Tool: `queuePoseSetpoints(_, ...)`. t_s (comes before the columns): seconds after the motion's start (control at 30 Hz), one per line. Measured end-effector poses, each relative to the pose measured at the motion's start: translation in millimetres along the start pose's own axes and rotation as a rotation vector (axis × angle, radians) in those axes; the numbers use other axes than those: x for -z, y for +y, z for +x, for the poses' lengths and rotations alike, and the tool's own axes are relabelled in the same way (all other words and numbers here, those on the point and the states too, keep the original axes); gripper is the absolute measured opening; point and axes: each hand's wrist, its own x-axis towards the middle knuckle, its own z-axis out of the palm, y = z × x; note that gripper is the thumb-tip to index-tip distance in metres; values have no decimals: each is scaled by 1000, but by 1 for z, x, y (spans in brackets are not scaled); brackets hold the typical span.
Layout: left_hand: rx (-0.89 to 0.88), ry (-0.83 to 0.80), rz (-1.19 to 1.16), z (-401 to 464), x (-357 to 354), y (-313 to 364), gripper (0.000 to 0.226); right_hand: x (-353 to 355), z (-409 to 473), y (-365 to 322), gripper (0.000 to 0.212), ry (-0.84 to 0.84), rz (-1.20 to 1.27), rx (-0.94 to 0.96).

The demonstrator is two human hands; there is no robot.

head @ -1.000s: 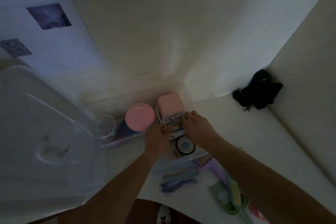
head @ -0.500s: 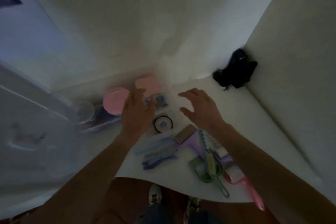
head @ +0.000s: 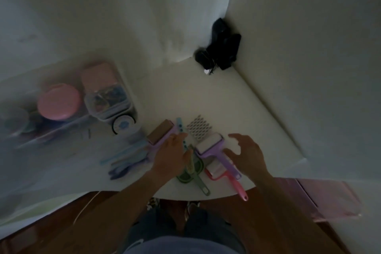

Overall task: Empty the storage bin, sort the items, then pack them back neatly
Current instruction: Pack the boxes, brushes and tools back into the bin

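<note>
Reaching with both hands over a cluster of small rollers and tools on a dim white tabletop (head: pixel 237 97).

Left hand (head: pixel 171 155) rests on the tools, fingers straight; right hand (head: pixel 246 153) hovers spread wide beside a purple roller (head: pixel 209 147). A pink roller (head: pixel 224 177) overhangs the near edge and could likely be knocked to the floor. The clear storage bin (head: pixel 115 109), blurred, sits at left holding a pink lid (head: pixel 58 102) and a small box (head: pixel 107 96). A dark bundle (head: pixel 221 46) fills the far corner.
</note>
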Motion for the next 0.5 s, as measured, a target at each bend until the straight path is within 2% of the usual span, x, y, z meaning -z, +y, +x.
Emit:
queuePoseSetpoints(0.1, 11, -11, -32, 19, -20, 4, 51, -25, -10, 6, 62, -163, -110, -39)
queuePoseSetpoints(0.17, -19, -14, 13, 37, -34, 2, 51, -35, -7, 6, 68, -191, -213, 0)
queuePoseSetpoints(0.33, -77, 83, 14, 53, -50, 16, 38, -38, 24, 21, 40, -116, -111, -31)
queuePoseSetpoints(0.5, -248, -7, -22, 19, -82, 31, 48, -25, 35, 40, 24, 2, -26, 37)
